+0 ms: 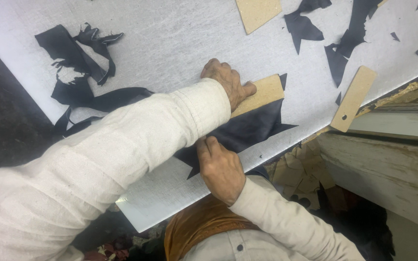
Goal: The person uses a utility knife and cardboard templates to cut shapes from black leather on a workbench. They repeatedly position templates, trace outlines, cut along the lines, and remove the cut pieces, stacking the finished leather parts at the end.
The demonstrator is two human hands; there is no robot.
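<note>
Left hand (227, 82): flat, pressing the cardboard pattern (265, 92) down on the black leather piece (247, 128); nothing grasped.
Right hand (220, 166): fingers curled at the leather's near edge just beneath the left sleeve; whether it holds a tool, cannot tell.
Leather: on the white board (170, 38), between both hands.
Advice: keep the pattern pinned firmly; it likely slips easily.

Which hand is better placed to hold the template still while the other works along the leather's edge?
Left. The left hand already lies flat on the template, pinning it on the leather. The right hand sits at the leather's near edge, off the template.
</note>
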